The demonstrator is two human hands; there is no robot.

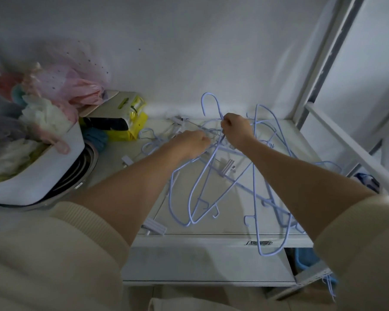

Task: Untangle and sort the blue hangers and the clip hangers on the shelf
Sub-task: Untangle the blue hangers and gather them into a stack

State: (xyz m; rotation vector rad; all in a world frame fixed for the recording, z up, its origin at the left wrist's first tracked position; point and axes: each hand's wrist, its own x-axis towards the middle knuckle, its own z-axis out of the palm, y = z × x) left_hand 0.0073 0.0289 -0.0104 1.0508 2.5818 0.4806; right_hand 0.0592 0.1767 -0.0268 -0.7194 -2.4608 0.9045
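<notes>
A tangle of pale blue wire hangers (pixel 213 176) lies across the white shelf (pixel 211 240), some reaching over its front edge. My right hand (pixel 237 129) is closed around the neck of one blue hanger whose hook (pixel 209 102) stands upright above the pile. My left hand (pixel 192 142) grips other hanger wires just left of it, near a metal hook. White clip hangers are mixed in: one clip (pixel 227 168) sits in the middle of the tangle, another (pixel 154 227) at the front edge, one (pixel 127 160) at the left, more at the back (pixel 177 121).
A white bin (pixel 38 176) stuffed with cloth and bags stands on a metal basin at the left. A yellow package (pixel 130 122) and a teal item lie behind it. The white metal frame (pixel 346 149) borders the shelf on the right.
</notes>
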